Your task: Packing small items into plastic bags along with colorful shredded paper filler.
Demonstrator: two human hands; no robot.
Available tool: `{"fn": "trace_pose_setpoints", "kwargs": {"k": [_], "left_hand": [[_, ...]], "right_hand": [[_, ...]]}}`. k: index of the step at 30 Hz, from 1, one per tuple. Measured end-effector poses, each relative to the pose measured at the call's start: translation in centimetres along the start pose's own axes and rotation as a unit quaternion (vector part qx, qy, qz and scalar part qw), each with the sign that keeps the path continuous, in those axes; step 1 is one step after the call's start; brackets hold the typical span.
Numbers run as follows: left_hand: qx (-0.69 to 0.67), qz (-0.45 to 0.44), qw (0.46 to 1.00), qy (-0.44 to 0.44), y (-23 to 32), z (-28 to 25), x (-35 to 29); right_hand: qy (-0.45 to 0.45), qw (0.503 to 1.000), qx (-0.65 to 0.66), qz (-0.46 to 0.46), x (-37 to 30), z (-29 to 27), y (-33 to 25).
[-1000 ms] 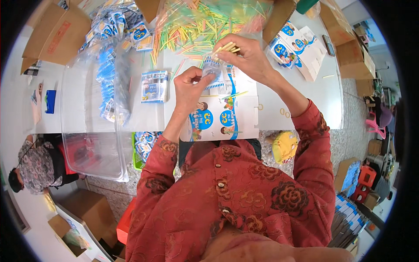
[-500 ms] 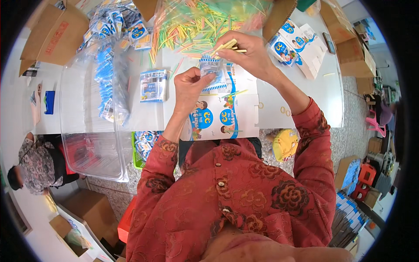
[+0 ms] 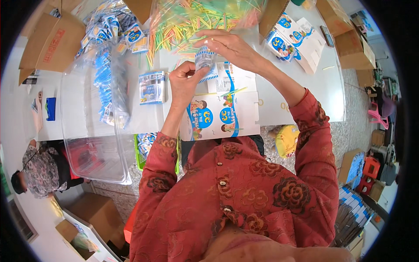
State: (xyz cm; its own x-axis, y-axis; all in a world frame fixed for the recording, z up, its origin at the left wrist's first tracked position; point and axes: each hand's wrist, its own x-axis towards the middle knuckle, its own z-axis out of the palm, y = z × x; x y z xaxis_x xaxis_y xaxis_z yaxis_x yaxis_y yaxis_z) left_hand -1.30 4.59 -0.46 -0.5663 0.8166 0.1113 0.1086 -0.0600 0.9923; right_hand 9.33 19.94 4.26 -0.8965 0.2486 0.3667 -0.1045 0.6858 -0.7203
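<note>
My left hand [image 3: 183, 82] pinches a small blue-and-white packet [image 3: 205, 60] upright between thumb and fingers. My right hand [image 3: 235, 49] is just above the packet's top end, its fingers stretched to the left and no sticks plainly showing in it. Below the hands lies a flat printed white-and-blue carton [image 3: 244, 114] with a few thin sticks on it. Beyond my hands is a large pile of thin yellow, green and pink sticks [image 3: 187, 24] in a clear plastic bag. To the left, a stack of similar packets [image 3: 152, 88] lies on the white table.
A clear plastic tray [image 3: 78, 105] with a row of packets stands at the left, overhanging the table [image 3: 273, 91]. More packets are heaped behind it. Cardboard boxes [image 3: 56, 41] flank the table. Folded cartons [image 3: 305, 48] and a phone [image 3: 327, 36] lie far right. Another person [image 3: 41, 170] is at the left.
Half a second ago my right hand pinched several pale yellow sticks. Now its fingers are stretched over the packet and those sticks no longer show. My left hand has moved slightly left with the packet.
</note>
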Motion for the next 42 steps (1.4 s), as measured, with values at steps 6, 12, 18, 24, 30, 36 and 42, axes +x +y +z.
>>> {"fn": "trace_pose_setpoints", "kwargs": {"k": [6,12,18,24,30,36,42], "left_hand": [[0.008,0.033,0.999,0.006,-0.8,-0.2,0.0],[-0.084,-0.006,0.996,0.029,-1.1,-0.6,-0.6],[-0.057,0.018,0.998,0.014,-0.2,-0.7,-1.8],[-0.088,-0.017,0.995,0.051,1.1,-1.0,-3.9],[0.013,0.008,1.0,0.016,0.2,-1.9,-7.0],[0.029,0.009,0.999,0.036,-0.9,-1.5,-8.8],[-0.053,-0.012,0.998,0.019,-1.5,-2.1,-9.1]], "right_hand": [[-0.012,0.998,0.043,0.052,-0.3,0.3,-0.7],[-0.007,0.976,0.173,0.129,-1.5,-0.5,-1.1],[0.017,0.992,0.061,0.105,-2.3,1.0,-2.3],[0.06,0.984,0.115,0.123,-3.6,2.0,-4.3],[0.047,0.986,0.124,0.099,-6.0,3.0,-5.1],[0.034,0.984,0.135,0.107,-7.1,4.3,-5.6],[-0.034,0.972,0.16,0.167,-6.9,4.4,-5.9]]}}
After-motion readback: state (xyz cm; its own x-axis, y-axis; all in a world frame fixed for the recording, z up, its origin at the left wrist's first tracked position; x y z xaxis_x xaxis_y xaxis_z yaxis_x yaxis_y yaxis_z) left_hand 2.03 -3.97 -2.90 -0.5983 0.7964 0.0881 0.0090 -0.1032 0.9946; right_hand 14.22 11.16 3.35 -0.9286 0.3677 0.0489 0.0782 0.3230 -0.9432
